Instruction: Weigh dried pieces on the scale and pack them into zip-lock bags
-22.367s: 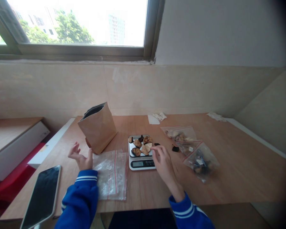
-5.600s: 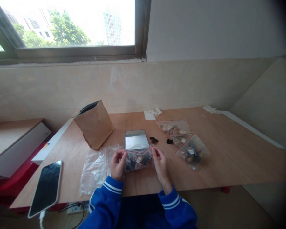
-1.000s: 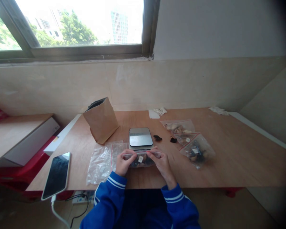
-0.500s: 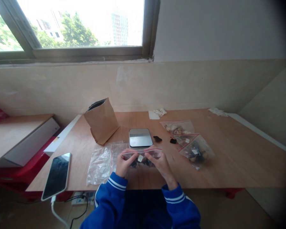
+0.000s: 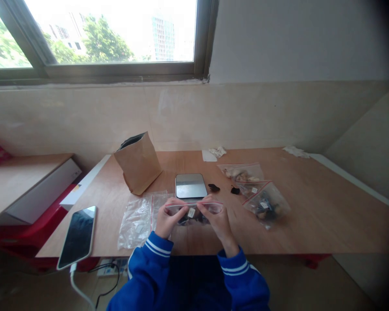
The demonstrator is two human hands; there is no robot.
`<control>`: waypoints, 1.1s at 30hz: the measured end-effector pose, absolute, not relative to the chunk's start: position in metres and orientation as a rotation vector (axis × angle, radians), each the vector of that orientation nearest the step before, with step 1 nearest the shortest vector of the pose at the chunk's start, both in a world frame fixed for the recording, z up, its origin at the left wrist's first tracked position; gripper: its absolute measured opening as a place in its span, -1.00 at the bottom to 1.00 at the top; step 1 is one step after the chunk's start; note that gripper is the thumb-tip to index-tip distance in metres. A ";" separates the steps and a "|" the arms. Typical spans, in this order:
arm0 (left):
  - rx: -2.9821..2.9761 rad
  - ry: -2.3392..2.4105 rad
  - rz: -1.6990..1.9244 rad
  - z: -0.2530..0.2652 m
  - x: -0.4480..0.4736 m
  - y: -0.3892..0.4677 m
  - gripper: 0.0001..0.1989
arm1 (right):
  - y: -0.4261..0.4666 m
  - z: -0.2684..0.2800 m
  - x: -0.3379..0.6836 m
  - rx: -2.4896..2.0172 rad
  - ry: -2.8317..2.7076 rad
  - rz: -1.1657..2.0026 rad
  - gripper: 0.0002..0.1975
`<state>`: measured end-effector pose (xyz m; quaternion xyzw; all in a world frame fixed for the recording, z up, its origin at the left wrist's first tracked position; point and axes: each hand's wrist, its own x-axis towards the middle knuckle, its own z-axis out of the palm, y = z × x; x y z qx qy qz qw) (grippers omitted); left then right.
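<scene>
- Head view: I see my left hand (image 5: 166,219) and right hand (image 5: 215,218) pinching the red-striped top edge of a zip bag (image 5: 192,212) of dark and tan pieces, fingers clamped on it.
- The bag hangs over the table's (image 5: 311,216) near edge, just before the scale (image 5: 191,186).
- Empty bags (image 5: 138,218) lie to the left, filled bags (image 5: 266,205) to the right.

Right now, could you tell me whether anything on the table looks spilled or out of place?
Yes: two dark pieces lie loose on the table right of the scale, outside any bag.
</scene>
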<state>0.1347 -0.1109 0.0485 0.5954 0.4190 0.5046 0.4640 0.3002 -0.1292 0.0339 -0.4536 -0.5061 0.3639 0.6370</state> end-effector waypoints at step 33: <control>2.227 0.931 1.245 0.068 0.122 -0.110 -0.83 | -0.142 0.087 0.325 -1.217 -1.714 0.340 -0.78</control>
